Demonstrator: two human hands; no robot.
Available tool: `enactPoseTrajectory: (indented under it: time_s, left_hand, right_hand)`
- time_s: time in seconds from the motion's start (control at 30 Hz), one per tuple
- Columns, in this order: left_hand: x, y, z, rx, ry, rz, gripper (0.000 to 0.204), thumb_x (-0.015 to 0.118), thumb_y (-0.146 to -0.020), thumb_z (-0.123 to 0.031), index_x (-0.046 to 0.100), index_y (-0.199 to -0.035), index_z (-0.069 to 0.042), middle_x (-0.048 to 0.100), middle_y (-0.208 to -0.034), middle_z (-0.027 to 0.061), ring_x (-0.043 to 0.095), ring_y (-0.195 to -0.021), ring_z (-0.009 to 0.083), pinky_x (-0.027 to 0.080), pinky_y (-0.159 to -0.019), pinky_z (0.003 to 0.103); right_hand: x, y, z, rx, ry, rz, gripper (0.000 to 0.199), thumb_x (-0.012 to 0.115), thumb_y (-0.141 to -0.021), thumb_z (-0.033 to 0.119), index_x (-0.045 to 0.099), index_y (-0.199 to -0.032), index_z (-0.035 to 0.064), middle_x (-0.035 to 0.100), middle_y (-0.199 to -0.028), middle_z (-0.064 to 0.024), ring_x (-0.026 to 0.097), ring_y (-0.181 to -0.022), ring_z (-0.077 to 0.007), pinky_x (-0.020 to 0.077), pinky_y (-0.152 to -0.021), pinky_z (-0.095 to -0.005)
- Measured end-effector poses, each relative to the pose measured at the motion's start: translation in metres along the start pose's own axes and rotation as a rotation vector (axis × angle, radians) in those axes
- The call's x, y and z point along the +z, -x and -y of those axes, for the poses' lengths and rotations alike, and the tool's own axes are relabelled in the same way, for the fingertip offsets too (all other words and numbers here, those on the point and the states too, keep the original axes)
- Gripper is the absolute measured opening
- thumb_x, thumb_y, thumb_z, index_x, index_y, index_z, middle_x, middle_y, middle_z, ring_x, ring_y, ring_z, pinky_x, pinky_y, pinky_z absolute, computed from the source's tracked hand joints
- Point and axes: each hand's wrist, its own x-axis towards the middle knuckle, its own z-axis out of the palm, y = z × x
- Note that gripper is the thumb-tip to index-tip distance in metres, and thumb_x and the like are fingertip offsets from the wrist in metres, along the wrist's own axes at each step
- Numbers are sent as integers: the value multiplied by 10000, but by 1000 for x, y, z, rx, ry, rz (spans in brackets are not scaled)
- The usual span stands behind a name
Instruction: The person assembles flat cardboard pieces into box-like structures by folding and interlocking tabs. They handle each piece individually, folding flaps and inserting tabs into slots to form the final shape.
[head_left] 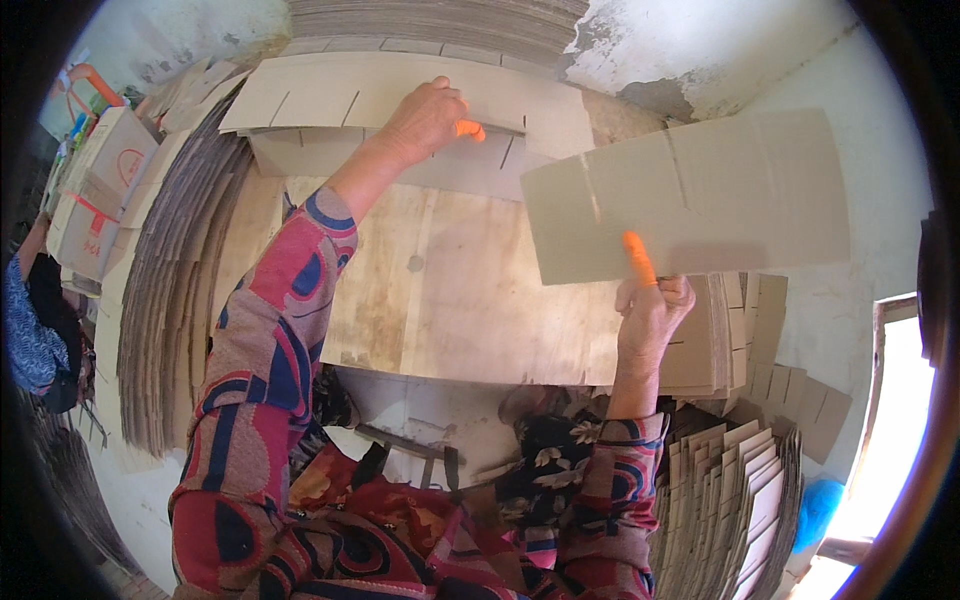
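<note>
My right hand [655, 305] is closed on the lower edge of a cardboard sheet [740, 195] with slots cut in it. The sheet is raised over the right end of a wooden board [460, 290]. An orange cover sits on one finger of that hand, against the sheet's face. At the board's far side, my left hand [428, 118] is curled closed at a long slotted cardboard strip [300, 95]; it also wears an orange finger cover. Its fingertips are partly hidden. Just below this strip lies another slotted cardboard piece [300, 155].
Tall stacks of cardboard sheets [175, 300] stand at the left, with a marked carton [105, 190] beyond. More cardboard is piled at the back [430, 20]. Slotted pieces [725, 500] stand packed together at lower right, near a blue object [820, 512]. Another person's patterned sleeve [35, 325] shows far left.
</note>
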Motion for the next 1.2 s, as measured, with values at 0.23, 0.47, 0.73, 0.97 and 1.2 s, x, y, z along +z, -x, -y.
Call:
enactPoseTrajectory:
  time_s: [0.23, 0.47, 0.73, 0.97, 1.2]
  left_hand:
    - [-20, 2, -25, 312, -177, -200, 448, 601, -771, -76, 549, -1211, -13, 567, -1119, 87, 540, -981, 225, 525, -774, 351]
    - [-29, 24, -78, 315, -307, 79, 481, 565, -763, -62, 518, -1220, 82, 560, -1124, 132, 543, -981, 233, 534, -725, 322]
    - [-21, 39, -72, 316, -355, -74, 467, 586, -718, -82, 563, -1143, 110, 566, -1113, 129, 530, -941, 212, 528, -632, 287]
    - [-35, 47, -93, 438, -357, -83, 440, 607, -691, -102, 609, -1078, 108, 563, -1166, 147, 512, -914, 204, 510, -616, 261]
    - [-42, 57, -107, 500, -367, -86, 378, 626, -684, -97, 645, -1000, 111, 569, -1189, 167, 516, -964, 208, 499, -598, 243]
  right_hand:
    - [24, 11, 7, 74, 55, 27, 158, 515, -805, -84, 664, -751, -75, 569, -500, -73, 512, -391, -95, 387, -368, -234]
    - [28, 12, 4, 130, 130, 12, 244, 445, -731, -144, 666, -824, -100, 566, -482, -82, 523, -387, -104, 419, -378, -242]
    - [25, 14, 3, 113, 181, 64, 267, 431, -713, -166, 656, -843, -108, 566, -488, -86, 525, -387, -104, 420, -361, -251]
    - [28, 11, -5, 84, 172, 69, 211, 465, -743, -154, 650, -827, -98, 565, -488, -89, 536, -402, -101, 421, -372, -240]
    - [26, 6, 0, 97, 196, 90, 84, 555, -789, -107, 632, -784, -77, 555, -497, -69, 539, -413, -90, 387, -367, -235]
